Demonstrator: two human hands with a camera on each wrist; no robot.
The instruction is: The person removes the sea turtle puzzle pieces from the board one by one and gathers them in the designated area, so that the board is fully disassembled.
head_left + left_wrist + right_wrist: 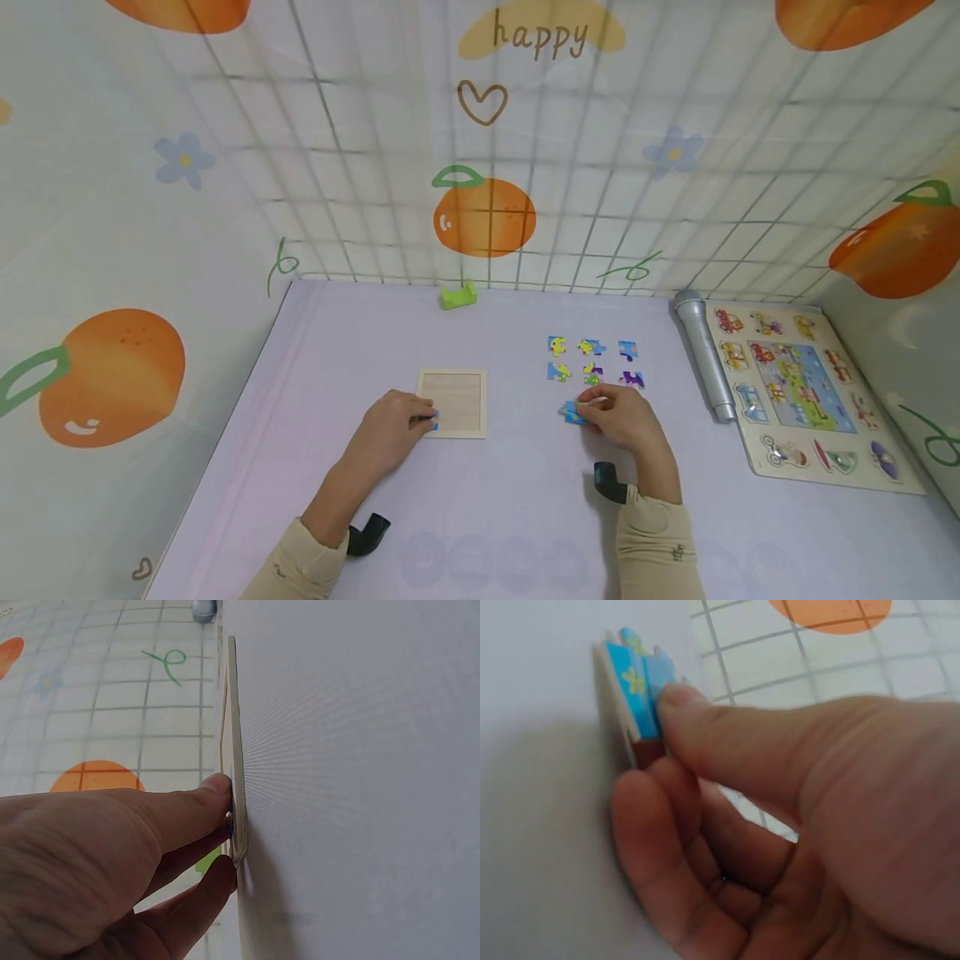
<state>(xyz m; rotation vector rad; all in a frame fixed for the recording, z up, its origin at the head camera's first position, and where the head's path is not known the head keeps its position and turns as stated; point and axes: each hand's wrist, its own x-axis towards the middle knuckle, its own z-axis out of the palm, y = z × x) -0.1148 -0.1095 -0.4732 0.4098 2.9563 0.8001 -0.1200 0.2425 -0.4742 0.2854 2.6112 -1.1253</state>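
Observation:
A square wooden puzzle tray (452,404) with a raised rim lies on the table. At its lower left corner my left hand (386,432) pinches a small blue puzzle piece (431,422) between thumb and fingers. In the left wrist view the thumb (214,791) is right at the tray's edge, and the fingers hide most of the piece. To the right of the tray, my right hand (621,414) pinches blue puzzle pieces (636,682) with a yellow flower print, close over the table. Several loose puzzle pieces (592,347) lie in two rows beyond this hand.
A silver microphone-shaped object (705,354) lies at the right, against a wooden picture board (813,392) with vehicle shapes. A small green block (458,296) stands near the back edge. A printed curtain over a wire grid (487,150) rises behind the table.

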